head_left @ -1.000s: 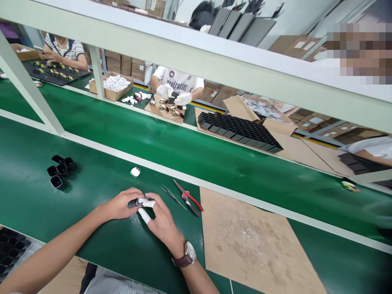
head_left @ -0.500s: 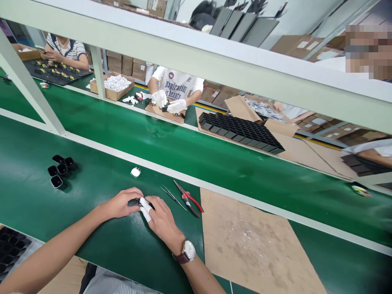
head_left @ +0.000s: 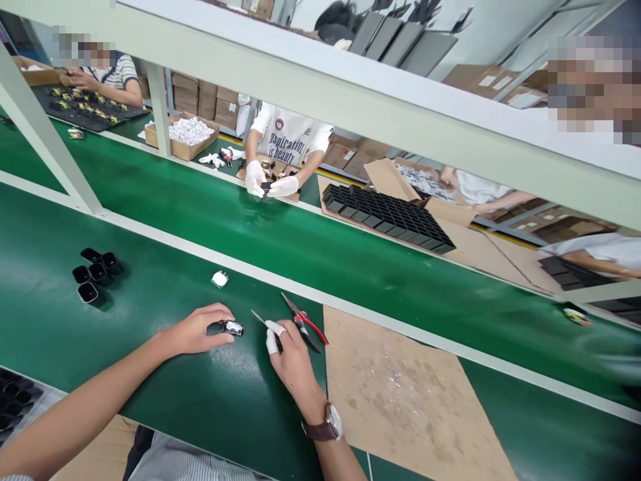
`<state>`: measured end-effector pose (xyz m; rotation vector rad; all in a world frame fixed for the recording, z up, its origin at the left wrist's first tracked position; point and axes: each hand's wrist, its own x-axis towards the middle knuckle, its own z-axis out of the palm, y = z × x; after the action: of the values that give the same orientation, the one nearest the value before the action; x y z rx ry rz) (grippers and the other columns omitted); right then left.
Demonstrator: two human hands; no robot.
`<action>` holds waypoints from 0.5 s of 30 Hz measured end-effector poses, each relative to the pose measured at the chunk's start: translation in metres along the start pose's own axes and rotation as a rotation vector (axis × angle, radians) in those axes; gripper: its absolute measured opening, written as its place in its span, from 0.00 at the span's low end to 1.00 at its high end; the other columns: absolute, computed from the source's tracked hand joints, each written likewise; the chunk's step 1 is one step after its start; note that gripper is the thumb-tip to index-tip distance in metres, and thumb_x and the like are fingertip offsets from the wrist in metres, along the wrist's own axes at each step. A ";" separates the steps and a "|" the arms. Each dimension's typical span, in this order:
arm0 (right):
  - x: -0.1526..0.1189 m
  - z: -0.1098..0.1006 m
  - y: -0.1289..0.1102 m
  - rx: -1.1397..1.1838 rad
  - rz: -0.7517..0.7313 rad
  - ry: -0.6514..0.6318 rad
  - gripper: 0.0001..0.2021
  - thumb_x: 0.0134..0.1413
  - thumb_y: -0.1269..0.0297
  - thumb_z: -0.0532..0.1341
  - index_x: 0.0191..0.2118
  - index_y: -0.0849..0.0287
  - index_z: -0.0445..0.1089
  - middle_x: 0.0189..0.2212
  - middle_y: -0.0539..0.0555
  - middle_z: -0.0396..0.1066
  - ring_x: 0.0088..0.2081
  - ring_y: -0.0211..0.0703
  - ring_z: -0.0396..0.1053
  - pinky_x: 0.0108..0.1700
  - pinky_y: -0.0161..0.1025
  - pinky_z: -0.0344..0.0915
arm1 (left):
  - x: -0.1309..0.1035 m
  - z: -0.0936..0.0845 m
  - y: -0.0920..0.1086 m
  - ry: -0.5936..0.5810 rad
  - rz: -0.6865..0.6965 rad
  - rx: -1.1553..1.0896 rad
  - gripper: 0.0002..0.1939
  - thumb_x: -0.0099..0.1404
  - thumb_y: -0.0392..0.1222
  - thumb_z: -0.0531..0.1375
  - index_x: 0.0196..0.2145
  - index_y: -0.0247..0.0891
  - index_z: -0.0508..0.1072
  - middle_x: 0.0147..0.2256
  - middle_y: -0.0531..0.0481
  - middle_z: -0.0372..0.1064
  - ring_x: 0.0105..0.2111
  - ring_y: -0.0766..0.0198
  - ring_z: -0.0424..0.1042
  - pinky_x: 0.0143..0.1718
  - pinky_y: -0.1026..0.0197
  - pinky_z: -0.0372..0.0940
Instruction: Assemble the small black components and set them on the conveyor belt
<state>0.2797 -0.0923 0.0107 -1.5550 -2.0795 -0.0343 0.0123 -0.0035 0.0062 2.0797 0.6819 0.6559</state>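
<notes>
Between the thumb and fingers of my left hand (head_left: 203, 329) is a small black housing (head_left: 234, 328) with a white part at its open end. To its right, my right hand (head_left: 293, 357), with white covers on two fingers, grips the metal tweezers (head_left: 258, 317), whose tips point up and left. Red-handled pliers (head_left: 303, 322) lie just beyond that hand. A small white and green part (head_left: 220, 278) rests on the green table above my left hand. Several black cups (head_left: 88, 292) stand at the left.
A stained cardboard sheet (head_left: 400, 387) lies at the right. A pale rail (head_left: 200, 252) divides the table from the green belt (head_left: 320, 247). Across it, a person in white gloves handles a black part beside a black housing array (head_left: 388, 217). A shelf beam crosses above.
My right hand has left the black housing, moved right and picked up the tweezers from the table. My left hand still holds the housing, whose white part now shows.
</notes>
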 end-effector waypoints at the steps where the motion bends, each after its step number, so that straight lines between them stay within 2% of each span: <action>1: -0.001 -0.005 -0.008 0.032 -0.004 -0.020 0.14 0.70 0.73 0.51 0.53 0.60 0.70 0.41 0.58 0.71 0.40 0.47 0.73 0.39 0.42 0.73 | 0.000 0.000 0.001 0.005 0.006 -0.009 0.16 0.70 0.47 0.65 0.52 0.41 0.77 0.50 0.43 0.74 0.50 0.56 0.76 0.55 0.55 0.71; 3: -0.003 -0.015 -0.023 0.018 -0.022 -0.068 0.14 0.69 0.72 0.52 0.53 0.59 0.70 0.42 0.58 0.70 0.36 0.44 0.72 0.32 0.39 0.70 | -0.001 0.001 0.001 0.012 -0.003 -0.015 0.15 0.69 0.49 0.66 0.49 0.40 0.77 0.48 0.44 0.75 0.48 0.56 0.77 0.53 0.56 0.71; 6: -0.006 -0.027 -0.035 -0.091 -0.063 -0.117 0.12 0.66 0.75 0.51 0.42 0.58 0.72 0.40 0.57 0.69 0.32 0.42 0.69 0.26 0.38 0.63 | -0.003 0.003 -0.002 0.015 -0.040 -0.004 0.19 0.63 0.52 0.70 0.46 0.40 0.77 0.45 0.45 0.74 0.43 0.57 0.77 0.47 0.57 0.73; 8: -0.008 -0.030 -0.038 -0.145 -0.086 -0.133 0.13 0.61 0.78 0.51 0.35 0.57 0.70 0.39 0.57 0.68 0.31 0.43 0.68 0.24 0.39 0.61 | -0.004 0.004 -0.006 0.015 -0.049 -0.001 0.24 0.60 0.54 0.72 0.48 0.40 0.76 0.45 0.46 0.73 0.40 0.59 0.76 0.44 0.58 0.74; 11: -0.008 -0.032 -0.040 -0.202 -0.108 -0.140 0.12 0.55 0.81 0.53 0.32 0.56 0.67 0.39 0.57 0.67 0.31 0.44 0.66 0.23 0.38 0.58 | -0.006 0.005 -0.009 0.010 -0.029 -0.008 0.31 0.58 0.55 0.73 0.55 0.43 0.73 0.45 0.47 0.71 0.37 0.61 0.74 0.43 0.57 0.75; 15: -0.005 -0.031 -0.046 -0.238 -0.113 -0.146 0.12 0.53 0.82 0.55 0.31 0.56 0.66 0.38 0.58 0.66 0.32 0.45 0.66 0.24 0.39 0.59 | -0.006 0.005 -0.007 -0.006 0.006 -0.008 0.31 0.61 0.53 0.72 0.59 0.43 0.72 0.49 0.45 0.71 0.37 0.62 0.75 0.44 0.57 0.75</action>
<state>0.2522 -0.1222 0.0481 -1.6154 -2.3480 -0.2234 0.0095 -0.0064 -0.0030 2.0765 0.6690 0.6542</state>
